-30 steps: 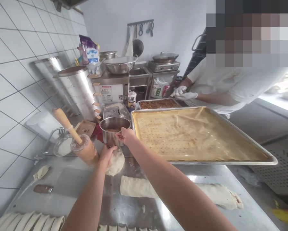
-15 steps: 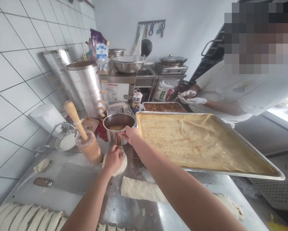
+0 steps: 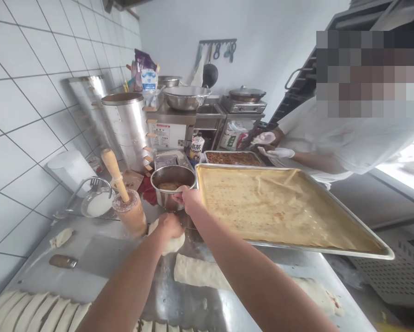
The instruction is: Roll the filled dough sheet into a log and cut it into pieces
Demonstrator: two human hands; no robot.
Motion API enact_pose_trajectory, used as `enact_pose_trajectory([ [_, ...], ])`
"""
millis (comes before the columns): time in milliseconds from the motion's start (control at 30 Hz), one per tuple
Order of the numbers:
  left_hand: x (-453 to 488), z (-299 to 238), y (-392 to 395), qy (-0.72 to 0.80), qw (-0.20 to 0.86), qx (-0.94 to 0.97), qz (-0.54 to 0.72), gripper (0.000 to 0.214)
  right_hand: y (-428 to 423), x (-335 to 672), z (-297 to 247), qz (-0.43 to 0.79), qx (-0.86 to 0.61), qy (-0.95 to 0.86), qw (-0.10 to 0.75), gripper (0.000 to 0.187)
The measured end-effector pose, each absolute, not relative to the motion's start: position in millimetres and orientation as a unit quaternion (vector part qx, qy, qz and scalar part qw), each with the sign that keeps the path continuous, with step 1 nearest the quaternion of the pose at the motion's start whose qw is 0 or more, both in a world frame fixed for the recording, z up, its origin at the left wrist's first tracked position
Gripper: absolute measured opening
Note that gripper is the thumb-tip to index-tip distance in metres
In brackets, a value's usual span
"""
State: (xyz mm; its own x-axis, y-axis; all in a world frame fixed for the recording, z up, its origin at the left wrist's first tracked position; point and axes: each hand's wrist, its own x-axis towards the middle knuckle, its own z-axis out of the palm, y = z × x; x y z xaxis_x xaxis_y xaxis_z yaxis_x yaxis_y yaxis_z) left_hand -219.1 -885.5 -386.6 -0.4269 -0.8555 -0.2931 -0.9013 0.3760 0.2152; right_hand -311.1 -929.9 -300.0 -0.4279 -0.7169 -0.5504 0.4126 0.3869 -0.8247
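A steel pot (image 3: 163,198) with brown filling inside stands at the back of the worktable. My right hand (image 3: 189,198) is at its near right rim, fingers closed on the edge. Just in front of the pot, my left hand (image 3: 170,225) is curled over a round piece of dough (image 3: 174,245); the fingertips are hidden and slightly blurred. A long roll of dough (image 3: 202,272) lies nearer to me, partly covered by my right forearm. At the near left are several cut dough strips (image 3: 37,311).
A large baking tray (image 3: 248,207) with a yellowish liner sits on the right. Left of the dough stands a wooden rolling pin (image 3: 129,212), near a bowl of white powder (image 3: 98,203) and a scraper (image 3: 63,261). A co-worker's gloved hands (image 3: 276,150) are behind the tray.
My left hand has turned and curled lower over the round dough. My right hand stays at the pot rim. The view has tilted slightly, and the co-worker's hands have shifted a little.
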Motion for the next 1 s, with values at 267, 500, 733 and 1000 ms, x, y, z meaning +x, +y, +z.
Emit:
enact_pose_trajectory([
  [267, -119, -363, -767, 0.828, -0.012, -0.555, 0.079, 0.051, -901, -315, -329, -0.529, -0.104, 0.661, 0.522, 0.005],
  [500, -106, -372, -757, 0.832, -0.014, -0.527, 0.173, 0.084, -885, -309, -346, -0.516, -0.113, 0.680, 0.509, 0.008],
  [733, -137, -338, -799, 0.751, -0.032, -0.639, 0.167, 0.033, -901, -304, -333, -0.545, -0.098, 0.663, 0.504, 0.021],
  [1000, -204, -357, -854, 0.700, -0.047, -0.702, 0.123, 0.044, -917, -304, -330, -0.521, -0.080, 0.669, 0.523, 0.027],
])
